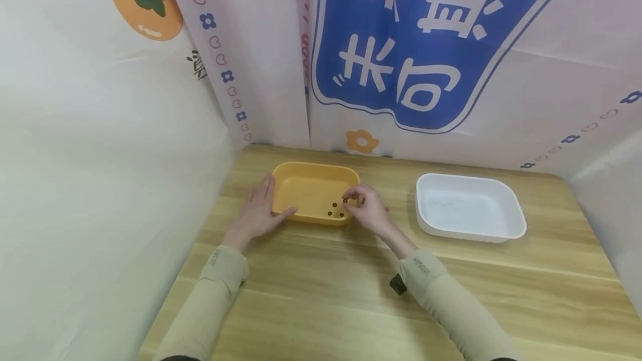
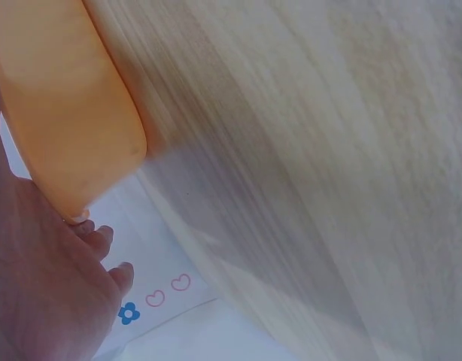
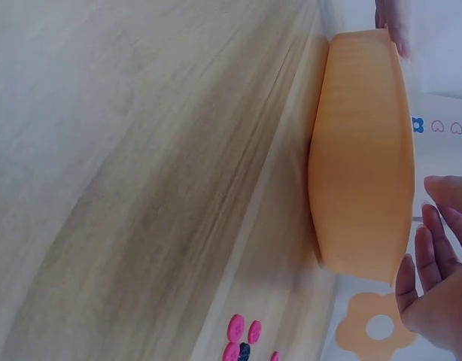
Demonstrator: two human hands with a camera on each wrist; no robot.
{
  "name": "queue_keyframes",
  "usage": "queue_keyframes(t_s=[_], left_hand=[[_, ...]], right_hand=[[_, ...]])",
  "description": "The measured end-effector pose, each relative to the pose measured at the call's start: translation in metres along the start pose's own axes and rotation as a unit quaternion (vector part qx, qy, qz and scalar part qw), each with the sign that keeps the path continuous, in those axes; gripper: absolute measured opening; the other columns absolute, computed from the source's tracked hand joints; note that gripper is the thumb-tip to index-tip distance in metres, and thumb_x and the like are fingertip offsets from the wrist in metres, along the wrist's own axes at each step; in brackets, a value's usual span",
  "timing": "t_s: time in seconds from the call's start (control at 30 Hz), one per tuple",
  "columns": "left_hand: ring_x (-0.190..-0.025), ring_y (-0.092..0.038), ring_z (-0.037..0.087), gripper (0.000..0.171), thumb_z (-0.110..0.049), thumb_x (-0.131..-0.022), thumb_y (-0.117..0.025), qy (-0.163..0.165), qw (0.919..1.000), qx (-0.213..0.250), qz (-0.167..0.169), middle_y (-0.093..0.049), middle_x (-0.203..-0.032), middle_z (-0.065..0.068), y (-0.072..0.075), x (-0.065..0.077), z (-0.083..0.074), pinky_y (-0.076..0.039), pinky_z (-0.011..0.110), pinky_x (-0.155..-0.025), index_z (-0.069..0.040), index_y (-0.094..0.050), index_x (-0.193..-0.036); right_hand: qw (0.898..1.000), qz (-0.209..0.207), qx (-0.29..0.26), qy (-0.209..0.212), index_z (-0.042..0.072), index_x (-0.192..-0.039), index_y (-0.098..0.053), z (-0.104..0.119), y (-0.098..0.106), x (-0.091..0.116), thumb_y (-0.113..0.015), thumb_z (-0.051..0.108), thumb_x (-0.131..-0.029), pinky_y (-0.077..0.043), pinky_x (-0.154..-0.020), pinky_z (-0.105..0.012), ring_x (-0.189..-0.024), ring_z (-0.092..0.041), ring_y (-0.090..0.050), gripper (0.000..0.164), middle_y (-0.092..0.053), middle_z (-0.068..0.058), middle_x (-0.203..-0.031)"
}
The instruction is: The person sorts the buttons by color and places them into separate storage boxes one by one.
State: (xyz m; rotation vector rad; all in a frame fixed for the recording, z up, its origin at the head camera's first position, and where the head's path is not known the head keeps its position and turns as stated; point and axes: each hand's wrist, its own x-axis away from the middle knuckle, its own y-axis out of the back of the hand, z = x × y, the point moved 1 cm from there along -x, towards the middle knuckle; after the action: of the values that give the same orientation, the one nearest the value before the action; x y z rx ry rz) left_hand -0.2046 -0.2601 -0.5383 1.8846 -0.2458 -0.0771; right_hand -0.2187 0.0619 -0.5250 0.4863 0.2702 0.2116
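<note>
A yellow-orange tray [image 1: 301,191] sits on the wooden table, with several small dark round buttons [image 1: 334,205] in its right front part. My left hand [image 1: 257,211] rests against the tray's left end, fingers straight along the side and thumb along the front rim. Over the right end reaches my right hand [image 1: 372,210], pinching one dark button [image 1: 345,200] between thumb and fingertip. The right wrist view shows the tray's outer wall, which hides the buttons inside.
Pink buttons [image 3: 235,328] and a dark piece [image 3: 244,352] lie on the table beside the tray's right end, mostly hidden by my right hand in the head view. A white tray [image 1: 468,205] stands to the right. Printed cloth [image 1: 271,71] hangs behind the table.
</note>
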Motion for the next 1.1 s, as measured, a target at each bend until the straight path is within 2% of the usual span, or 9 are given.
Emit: queue_keyframes(t_s=[0.17, 0.33, 0.5, 0.67, 0.87, 1.1], left_hand=[[-0.173, -0.007, 0.044, 0.120, -0.081, -0.104, -0.045, -0.002, 1.0000, 0.001, -0.003, 0.006, -0.185, 0.023, -0.001, 0.001, 0.000, -0.007, 0.063, -0.142, 0.004, 0.004, -0.173], [-0.173, -0.007, 0.044, 0.121, -0.082, -0.103, -0.044, -0.002, 1.0000, 0.004, -0.001, 0.007, -0.185, 0.022, -0.004, 0.001, 0.002, -0.006, 0.062, -0.142, 0.003, 0.005, -0.173], [-0.173, -0.005, 0.044, 0.120, -0.081, -0.104, -0.045, -0.005, 0.9999, 0.008, -0.004, 0.008, -0.185, 0.022, -0.003, 0.000, 0.002, -0.006, 0.062, -0.142, 0.003, 0.006, -0.173], [-0.173, -0.005, 0.044, 0.119, -0.080, -0.105, -0.046, -0.008, 0.9999, 0.004, -0.008, 0.006, -0.185, 0.023, -0.002, -0.001, 0.001, -0.007, 0.063, -0.142, 0.004, 0.005, -0.173], [-0.174, -0.001, 0.041, 0.122, -0.083, -0.103, -0.045, 0.001, 0.9998, 0.020, 0.002, 0.011, -0.185, 0.019, -0.002, -0.003, 0.001, -0.004, 0.061, -0.143, 0.000, 0.009, -0.174], [-0.175, 0.001, 0.038, 0.123, -0.086, -0.101, -0.043, 0.006, 0.9998, 0.021, 0.005, 0.012, -0.185, 0.017, -0.004, -0.005, 0.004, -0.005, 0.060, -0.143, -0.001, 0.009, -0.174]], right_hand=[[1.000, -0.004, 0.001, -0.001, 0.002, -0.108, -0.079, -0.004, 0.000, 0.001, -0.086, 0.001, -0.089, -0.054, -0.089, -0.037, -0.105, -0.035, -0.068, 0.020, -0.077, -0.016, -0.108], [1.000, -0.010, -0.019, -0.003, -0.001, -0.114, -0.079, -0.012, 0.005, 0.004, -0.085, -0.001, -0.090, -0.051, -0.088, -0.029, -0.104, -0.033, -0.069, 0.025, -0.077, -0.018, -0.110], [1.000, -0.023, -0.013, -0.008, -0.003, -0.116, -0.078, -0.019, 0.020, 0.010, -0.084, 0.000, -0.092, -0.050, -0.085, -0.023, -0.101, -0.029, -0.069, 0.025, -0.078, -0.019, -0.109], [1.000, -0.028, 0.000, -0.008, 0.001, -0.115, -0.080, -0.024, 0.040, 0.021, -0.084, 0.006, -0.094, -0.052, -0.083, -0.024, -0.099, -0.026, -0.070, 0.023, -0.079, -0.017, -0.108], [1.000, -0.013, 0.024, -0.013, -0.003, -0.115, -0.078, -0.035, 0.059, 0.035, -0.083, 0.002, -0.094, -0.055, -0.079, -0.024, -0.093, -0.024, -0.071, 0.022, -0.080, -0.018, -0.105], [0.999, 0.005, 0.044, -0.026, -0.005, -0.113, -0.079, -0.052, 0.071, 0.050, -0.083, -0.002, -0.093, -0.053, -0.072, -0.016, -0.086, -0.008, -0.068, 0.021, -0.081, -0.019, -0.100]])
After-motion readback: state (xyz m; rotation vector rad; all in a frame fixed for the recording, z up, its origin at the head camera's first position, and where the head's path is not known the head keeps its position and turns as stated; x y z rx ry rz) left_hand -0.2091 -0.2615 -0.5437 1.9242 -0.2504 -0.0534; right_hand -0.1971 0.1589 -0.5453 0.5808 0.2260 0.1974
